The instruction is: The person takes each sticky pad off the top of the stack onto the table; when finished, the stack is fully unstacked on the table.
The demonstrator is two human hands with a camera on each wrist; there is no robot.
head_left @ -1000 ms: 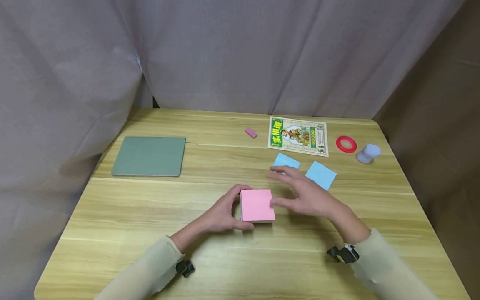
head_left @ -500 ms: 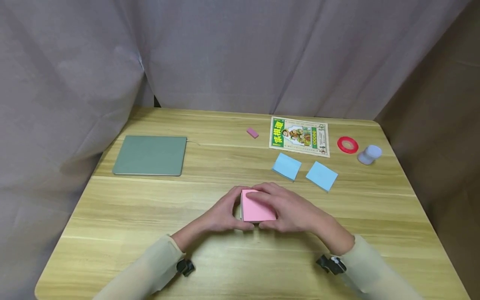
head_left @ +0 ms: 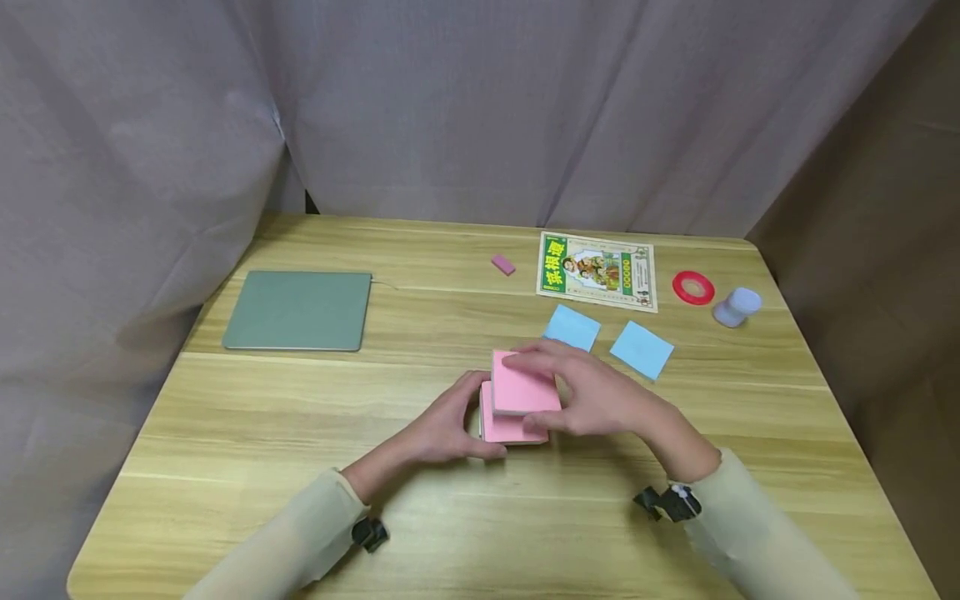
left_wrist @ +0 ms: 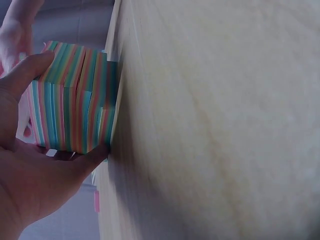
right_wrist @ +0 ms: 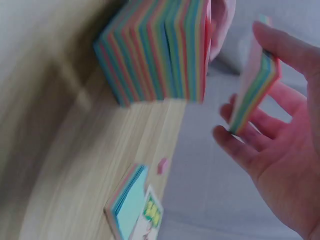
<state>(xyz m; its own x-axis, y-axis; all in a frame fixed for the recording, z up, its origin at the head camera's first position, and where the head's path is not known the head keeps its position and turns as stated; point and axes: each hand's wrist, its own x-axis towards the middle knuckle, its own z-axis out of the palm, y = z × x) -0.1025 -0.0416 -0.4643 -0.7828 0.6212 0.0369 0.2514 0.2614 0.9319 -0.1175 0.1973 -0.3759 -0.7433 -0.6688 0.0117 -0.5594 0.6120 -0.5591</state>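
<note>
Right wrist view first: we are seeing the right hand point(right_wrist: 282, 155) pinching a thin paper pad point(right_wrist: 256, 92) between the thumb on one edge and the fingers on the opposite one. The pad's pink face is showing in the head view, and its side is showing coloured stripes. It is hanging above a thick stack point(right_wrist: 155, 57) of similar pads, and we are seeing a gap between the two.

Meanwhile, the left hand point(head_left: 450, 417) is gripping the left side of that stack, its thumb lying on the near side and its fingers reaching round the far side. The stack is resting on the tabletop point(head_left: 420, 533), its top showing pink and its layers sitting slightly unevenly.

Just beyond the right hand, we are finding two blue pads lying side by side, the left one point(head_left: 572, 327) partly hidden by that hand, the right one point(head_left: 642, 350) well in sight. Behind them a printed leaflet point(head_left: 597, 272) is lying flat, with a pink eraser point(head_left: 502, 265) to its left. Farther right, a red tape roll point(head_left: 679, 289) is lying near a pale cup point(head_left: 737, 307). Well to the left, a green notebook point(head_left: 296, 310) is lying closed.
</note>
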